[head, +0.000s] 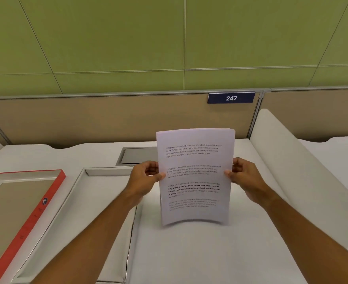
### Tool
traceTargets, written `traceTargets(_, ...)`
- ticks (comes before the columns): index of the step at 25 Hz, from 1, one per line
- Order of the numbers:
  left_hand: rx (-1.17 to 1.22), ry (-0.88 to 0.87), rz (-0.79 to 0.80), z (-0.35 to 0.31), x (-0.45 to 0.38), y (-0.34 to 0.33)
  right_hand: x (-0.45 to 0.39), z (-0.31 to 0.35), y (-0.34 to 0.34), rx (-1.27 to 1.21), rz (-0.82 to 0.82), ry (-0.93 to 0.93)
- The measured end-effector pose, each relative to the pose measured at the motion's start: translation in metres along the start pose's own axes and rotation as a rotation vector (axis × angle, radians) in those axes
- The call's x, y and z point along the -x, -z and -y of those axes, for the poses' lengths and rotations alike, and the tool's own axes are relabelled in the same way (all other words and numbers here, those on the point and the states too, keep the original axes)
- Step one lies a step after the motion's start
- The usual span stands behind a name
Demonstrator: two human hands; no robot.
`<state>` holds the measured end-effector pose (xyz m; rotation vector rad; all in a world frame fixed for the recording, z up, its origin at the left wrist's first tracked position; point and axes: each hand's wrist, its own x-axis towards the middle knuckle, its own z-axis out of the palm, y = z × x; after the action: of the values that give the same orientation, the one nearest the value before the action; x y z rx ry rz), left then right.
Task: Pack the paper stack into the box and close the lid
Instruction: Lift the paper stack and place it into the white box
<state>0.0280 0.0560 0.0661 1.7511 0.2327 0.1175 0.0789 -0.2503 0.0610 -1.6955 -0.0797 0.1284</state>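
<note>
Left hand and right hand pinch the paper stack's 2 side edges; light, floppy sheets sag, so support underneath before the box.

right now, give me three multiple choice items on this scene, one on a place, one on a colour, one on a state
1. Where is the open white box relative to the paper stack?
A. to its left
B. to its right
C. beneath it

2. What colour is the rim of the lid?
A. blue
B. red
C. green

3. How is the paper stack held?
A. flat on the desk
B. by one hand
C. upright by both hands

Answers: 1 A, the box lies on the left; 2 B, the lid's edge is red; 3 C, the left hand and right hand each pinch a side edge.
</note>
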Motion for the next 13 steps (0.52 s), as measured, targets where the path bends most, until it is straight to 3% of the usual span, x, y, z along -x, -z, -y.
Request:
traceTargets(8, -0.12, -0.149, -0.004, -0.008, 0.022, 0.01, 0.021, 0.008, 0.001, 0.073, 0.063, 0.101)
traceTargets(13, -0.165, -0.191, -0.036, -0.014, 0.025, 0.01, 0.024, 0.013, -0.004, 0.142, 0.014, 0.126)
